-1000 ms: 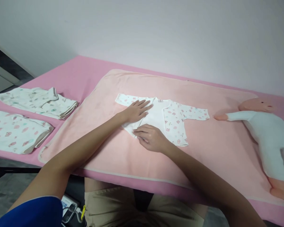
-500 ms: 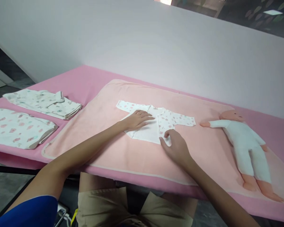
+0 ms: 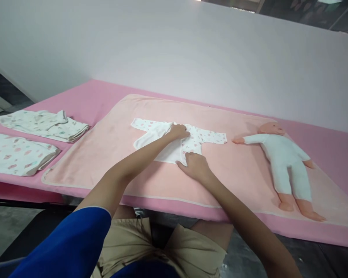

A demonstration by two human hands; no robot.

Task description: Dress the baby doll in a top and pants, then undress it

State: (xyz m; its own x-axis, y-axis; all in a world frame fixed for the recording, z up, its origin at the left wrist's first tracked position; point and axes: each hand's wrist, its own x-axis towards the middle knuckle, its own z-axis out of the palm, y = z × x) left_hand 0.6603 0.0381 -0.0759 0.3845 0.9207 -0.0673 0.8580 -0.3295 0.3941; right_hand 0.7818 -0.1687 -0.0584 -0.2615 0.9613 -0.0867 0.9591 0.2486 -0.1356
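Observation:
A small white baby shirt (image 3: 193,138) with a pink print lies spread on the peach blanket (image 3: 104,154). Its left front panel is folded outward, showing plain white inside. At the upper part of the front edge, just below the neckline, my left hand (image 3: 179,132) has its fingers curled onto the cloth. My right hand (image 3: 196,166) pinches the lower hem, thumb on the near side. Both forearms cross the blanket, and the left one covers part of the shirt's middle.
A doll (image 3: 287,158) in a white suit lies face up on the blanket's right side. Folded printed clothes (image 3: 20,154) and another folded printed garment (image 3: 46,123) rest at the left on the pink table cover (image 3: 87,96). A pale wall (image 3: 174,58) rises behind.
My left hand has gone from lying spread on the shirt to gripping near its neckline. My right hand has closed on the hem. The left front panel now lies folded further outward.

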